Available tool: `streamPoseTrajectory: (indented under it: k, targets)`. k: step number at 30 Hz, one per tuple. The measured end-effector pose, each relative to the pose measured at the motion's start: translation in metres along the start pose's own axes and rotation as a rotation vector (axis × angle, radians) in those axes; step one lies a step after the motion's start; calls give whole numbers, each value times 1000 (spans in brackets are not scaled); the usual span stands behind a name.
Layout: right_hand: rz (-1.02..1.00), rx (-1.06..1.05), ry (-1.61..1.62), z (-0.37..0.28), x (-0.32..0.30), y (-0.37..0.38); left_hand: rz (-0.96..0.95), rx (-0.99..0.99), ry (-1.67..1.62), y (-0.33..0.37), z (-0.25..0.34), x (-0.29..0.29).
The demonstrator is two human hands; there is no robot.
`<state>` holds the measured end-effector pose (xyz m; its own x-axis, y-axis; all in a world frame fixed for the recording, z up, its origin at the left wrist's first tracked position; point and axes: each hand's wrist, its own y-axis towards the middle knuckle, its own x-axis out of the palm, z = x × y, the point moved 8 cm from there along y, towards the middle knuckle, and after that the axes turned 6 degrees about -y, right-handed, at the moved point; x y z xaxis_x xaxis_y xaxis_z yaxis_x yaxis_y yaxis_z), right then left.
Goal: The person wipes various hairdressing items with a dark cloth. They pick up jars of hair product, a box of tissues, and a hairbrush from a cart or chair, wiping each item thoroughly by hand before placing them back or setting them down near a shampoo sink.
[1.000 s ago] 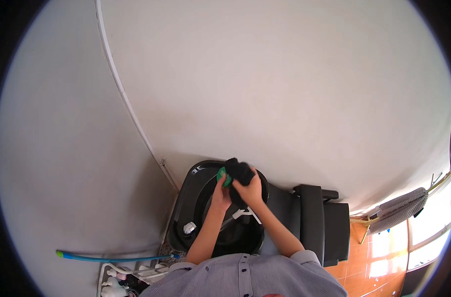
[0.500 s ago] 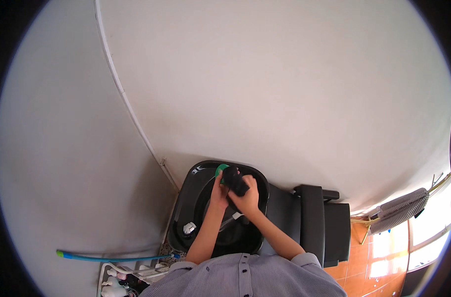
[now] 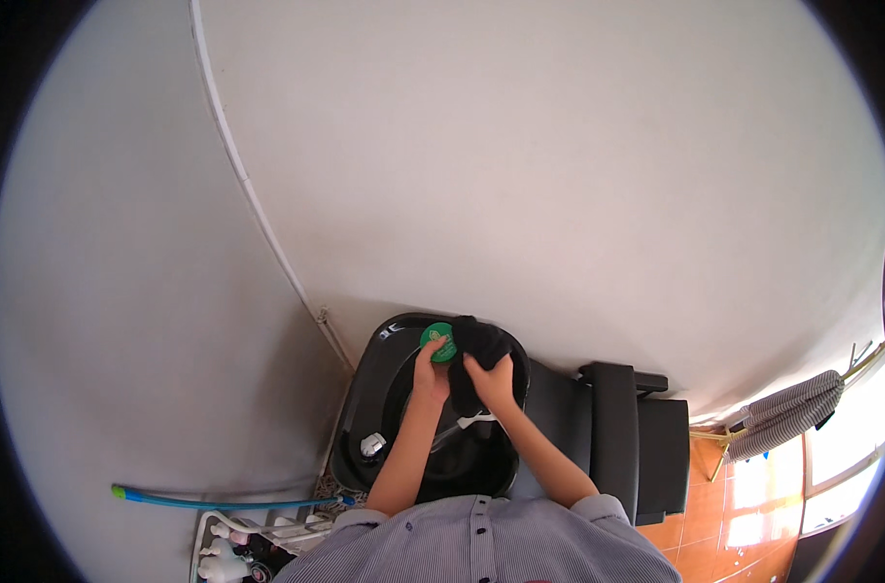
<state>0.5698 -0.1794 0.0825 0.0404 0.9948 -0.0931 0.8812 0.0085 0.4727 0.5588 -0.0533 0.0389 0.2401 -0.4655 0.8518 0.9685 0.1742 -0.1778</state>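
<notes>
As the head view looks down, two bare hands work over one black shampoo basin [image 3: 345,428]. Left hand [image 3: 431,377]: fingers closed round one green round lid [image 3: 434,335], thumb on its face; whether a jar sits beneath cannot be told. Right hand [image 3: 493,384]: gripping one bunched black cloth [image 3: 475,340], thumb across it, the cloth just beside the lid and drooping toward the bowl. Both items above the basin's far part.

Label: pale emblem and print on the lid, too small to read.

Count at the basin: one chrome tap knob [image 3: 372,444], left side; one white spray head [image 3: 475,421], below the cloth. To the right, one black salon chair [image 3: 612,437]. Lower left, one blue pole [image 3: 224,505] with a green end, above one white rack [image 3: 201,534] of bottles, number unclear. Far right, one striped garment [image 3: 787,416] draped on a stand, over orange floor tiles [image 3: 700,500].
</notes>
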Motion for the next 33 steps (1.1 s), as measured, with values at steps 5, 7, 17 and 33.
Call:
streamPoseTrajectory:
  k: [5, 7, 17, 33]
  targets:
    - [-50, -64, -311, -39, -3, -18, -85, 20, -293, 5, 7, 6]
    - [-19, -49, -285, -32, -7, -8, -143, -16, -286, 6, -2, 3]
    - [-281, -671, -796, -80, 13, -38, -58, -114, -362, 1, -4, 14]
    - [-257, -503, -733, -94, 9, -23, 109, -48, -117, 4, -7, -6]
